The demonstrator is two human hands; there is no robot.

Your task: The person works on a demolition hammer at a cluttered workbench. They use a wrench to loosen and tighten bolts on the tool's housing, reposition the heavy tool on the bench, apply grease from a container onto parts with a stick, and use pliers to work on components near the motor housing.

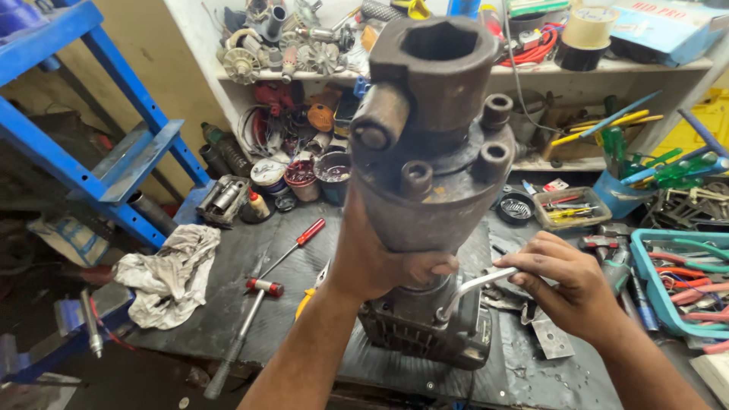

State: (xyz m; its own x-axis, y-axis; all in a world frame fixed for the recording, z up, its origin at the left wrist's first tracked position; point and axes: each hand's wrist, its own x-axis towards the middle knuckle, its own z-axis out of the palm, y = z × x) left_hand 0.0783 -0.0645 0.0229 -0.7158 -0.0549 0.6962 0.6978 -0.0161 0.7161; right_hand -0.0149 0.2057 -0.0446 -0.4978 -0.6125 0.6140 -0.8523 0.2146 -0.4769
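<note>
Hands work at centre frame on a heavy power-tool housing (pixel 433 152) that stands upright on the dark desk (pixel 250 258), its long axis running bottom to top of the picture with the hex socket end uppermost and nearest the camera. Left hand (pixel 380 262) is clenched round the lower waist of the housing, steadying it from the left. Right hand (pixel 566 277) comes in from the lower right and is closed on the short arm of a bent hex key (pixel 474 287), whose other end reaches left and down into the finned base (pixel 425 330) just below the left thumb. So the key lies between the two hands, low on the housing, nearer the right one. Open desk lies to the left, holding only a rag (pixel 171 273), a red-handled screwdriver (pixel 292 247) and a small hammer (pixel 243 323). Right of the housing is crowded: a teal tray (pixel 642 266) of pliers and loose metal parts sit close by the right wrist.
</note>
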